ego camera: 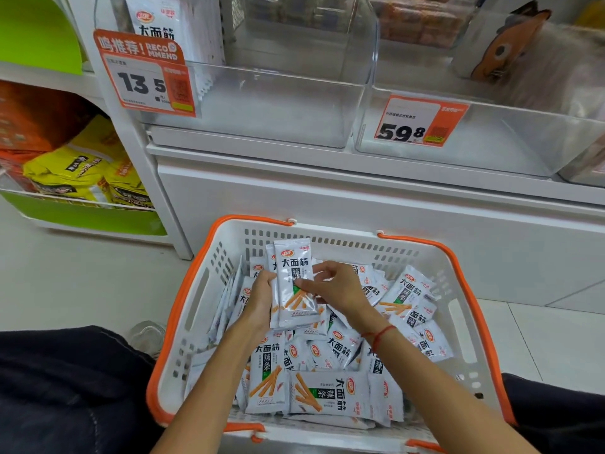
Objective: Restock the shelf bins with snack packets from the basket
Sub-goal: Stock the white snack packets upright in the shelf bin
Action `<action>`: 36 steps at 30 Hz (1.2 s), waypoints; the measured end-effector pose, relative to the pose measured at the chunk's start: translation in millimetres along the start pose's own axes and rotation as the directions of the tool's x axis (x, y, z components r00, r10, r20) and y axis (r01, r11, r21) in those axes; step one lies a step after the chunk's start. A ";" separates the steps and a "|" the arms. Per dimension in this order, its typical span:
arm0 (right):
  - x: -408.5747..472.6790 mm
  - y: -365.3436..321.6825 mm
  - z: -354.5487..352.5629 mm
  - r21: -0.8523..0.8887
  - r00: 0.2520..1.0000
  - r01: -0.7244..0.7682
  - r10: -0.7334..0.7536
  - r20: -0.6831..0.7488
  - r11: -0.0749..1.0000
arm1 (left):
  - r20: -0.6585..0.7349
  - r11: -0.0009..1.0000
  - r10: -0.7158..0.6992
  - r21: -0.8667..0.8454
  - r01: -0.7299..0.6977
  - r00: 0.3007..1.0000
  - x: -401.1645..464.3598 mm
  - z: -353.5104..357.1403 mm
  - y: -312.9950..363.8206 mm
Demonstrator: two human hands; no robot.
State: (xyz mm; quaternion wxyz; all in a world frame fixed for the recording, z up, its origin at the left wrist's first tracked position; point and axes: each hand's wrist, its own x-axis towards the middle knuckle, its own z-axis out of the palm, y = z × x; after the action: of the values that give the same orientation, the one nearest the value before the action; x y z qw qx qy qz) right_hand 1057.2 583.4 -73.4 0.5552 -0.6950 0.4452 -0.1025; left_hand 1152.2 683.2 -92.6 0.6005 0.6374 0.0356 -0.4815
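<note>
Holding a small stack of snack packets (296, 286) upright over the basket (196, 290), the left hand (260, 294) grips the stack's left edge with curled fingers, while the right hand (334, 286) pinches the front packet near its middle between thumb and fingertips. The stack stands above the heap of loose packets (330, 393), toward the far left part of the basket, and its top reaches up to the basket's back wall. A red string (379, 335) circles the right wrist.

The heap fills most of the basket floor; the packets are white with orange sticks printed on them and lie flat, tilted or on edge. The basket is white plastic with orange handles and sits on a pale tiled floor (82, 283), close against the white base of the shelf (360, 204). Dark trouser legs (65, 388) show on both sides of it.

Above, on the shelf, stand clear bins. The left bin (262, 106) holds a few of the same packets standing at its back left and carries a price tag (147, 73) reading 13.5. The bin to its right (491, 142) has an orange tag (419, 121) reading 59.8. At far left, a green rack (82, 217) holds yellow bags (75, 172).
</note>
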 end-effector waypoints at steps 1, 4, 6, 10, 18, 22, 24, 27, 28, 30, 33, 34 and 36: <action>-0.1 0.6 2.7 -0.021 1.000 0.021 -0.021 -0.020 1.000 | 0.002 1.000 0.006 0.001 -0.006 1.000 -1.0 0.8 1.8; -4.4 -2.5 7.8 -0.050 0.998 0.053 -0.055 -0.035 0.997 | 0.044 1.000 0.021 -0.013 -0.021 0.999 -3.7 3.6 5.5; -6.6 -7.7 6.7 -0.030 0.998 0.051 -0.052 -0.026 0.998 | 0.051 0.999 0.045 -0.001 -0.045 0.998 -5.5 4.1 6.5; -8.6 -26.8 -7.7 0.010 0.978 -0.091 0.088 0.189 0.996 | 0.127 0.992 0.105 -0.079 -0.095 0.986 -13.4 4.9 11.7; -18.4 -78.9 -26.7 0.005 0.936 0.224 -0.217 0.276 0.975 | 0.253 0.937 0.332 -0.202 -0.286 0.909 -50.5 11.1 60.8; -22.4 -110.7 -34.3 -0.054 0.878 0.457 -0.441 0.186 0.888 | 0.295 0.891 0.445 -0.050 -0.451 0.846 -67.0 2.6 99.6; -26.6 -131.7 -36.9 -0.121 0.813 0.579 -0.559 0.160 0.806 | 0.299 0.844 0.495 0.055 -0.533 0.816 -70.7 -6.0 125.0; -31.5 -164.3 -38.4 -0.216 0.667 0.742 -0.733 0.134 0.635 | 0.410 0.733 0.540 0.199 -0.651 0.735 -85.7 -20.5 165.1; -32.3 -175.4 -38.7 -0.246 0.608 0.784 -0.785 0.116 0.571 | 0.441 0.692 0.551 0.233 -0.684 0.708 -92.7 -24.3 179.1; -31.2 -198.2 -37.9 -0.276 0.487 0.849 -0.870 0.075 0.451 | 0.470 0.590 0.604 0.279 -0.758 0.644 -106.8 -31.3 209.7; -25.0 -236.3 -31.2 -0.293 0.307 0.909 -0.952 -0.010 0.296 | 0.471 0.394 0.730 0.301 -0.868 0.495 -115.8 -43.1 257.4; -22.3 -247.7 -28.4 -0.327 0.248 0.912 -0.968 -0.047 0.249 | 0.479 0.300 0.769 0.315 -0.900 0.424 -119.8 -45.2 270.7; -11.0 -272.7 -18.5 -0.399 0.169 0.895 -0.979 -0.117 0.202 | 0.480 0.145 0.820 0.355 -0.923 0.314 -122.8 -55.1 297.2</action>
State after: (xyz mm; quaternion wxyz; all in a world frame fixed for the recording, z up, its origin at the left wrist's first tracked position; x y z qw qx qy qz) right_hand 1176.7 575.4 172.5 0.1941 -0.8493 0.0148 -0.4907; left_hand 1303.5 710.5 195.1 0.5409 0.6401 -0.5398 -0.0796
